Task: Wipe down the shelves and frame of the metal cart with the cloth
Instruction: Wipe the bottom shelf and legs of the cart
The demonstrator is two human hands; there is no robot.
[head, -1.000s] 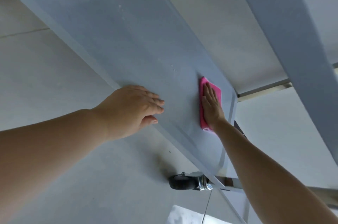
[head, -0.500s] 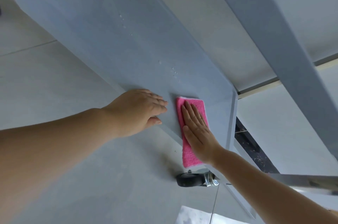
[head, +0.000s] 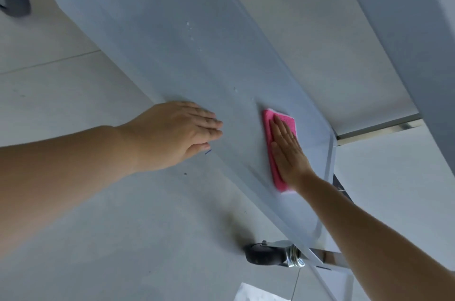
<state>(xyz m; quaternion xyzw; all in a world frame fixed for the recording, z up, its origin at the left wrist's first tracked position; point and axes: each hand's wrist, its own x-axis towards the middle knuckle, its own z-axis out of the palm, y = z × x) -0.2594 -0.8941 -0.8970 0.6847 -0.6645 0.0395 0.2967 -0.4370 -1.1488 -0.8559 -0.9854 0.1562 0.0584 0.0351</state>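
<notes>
The pink cloth (head: 278, 150) lies flat on the cart's low grey shelf (head: 172, 37), right of centre in the frame, pinned under the right hand (head: 286, 153), whose palm is spread with fingers straight, pressing rather than gripping. The cloth's long axis runs across the shelf's width. The left hand (head: 177, 131), also flat and holding nothing, braces on the shelf's near edge just left of centre. Most of the shelf stretches toward the upper left, so I'd guess the strokes must work that way.
</notes>
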